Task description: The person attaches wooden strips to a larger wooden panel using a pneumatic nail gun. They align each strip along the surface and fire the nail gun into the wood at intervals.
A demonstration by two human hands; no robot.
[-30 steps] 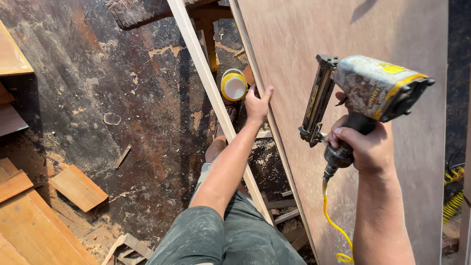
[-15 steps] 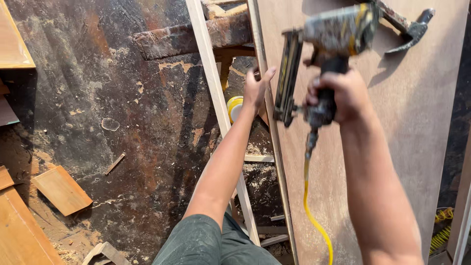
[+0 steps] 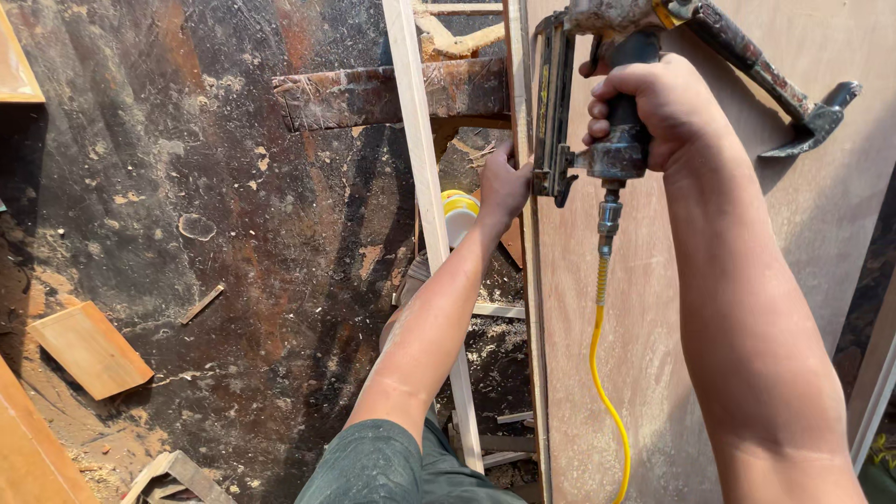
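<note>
My right hand [image 3: 649,107] grips the handle of a pneumatic nail gun [image 3: 583,112], whose magazine stands upright against the left edge of a large plywood panel [image 3: 709,280]. A coiled yellow air hose [image 3: 605,373] hangs from the gun's handle over the panel. My left hand [image 3: 504,187] presses on the panel's left edge just left of the gun's nose. A long pale wooden strip [image 3: 425,205] runs beside that edge. A claw hammer [image 3: 784,93] lies on the panel at the upper right.
A yellow and white round container [image 3: 459,213] sits below, past my left hand. A dark stained floor [image 3: 205,187] spreads to the left with wood offcuts [image 3: 89,350] and scraps. A dark wooden beam [image 3: 392,93] crosses at the top.
My right hand has carried the nail gun left and up to the panel's left edge, close to my left hand. My left hand keeps its place on the edge.
</note>
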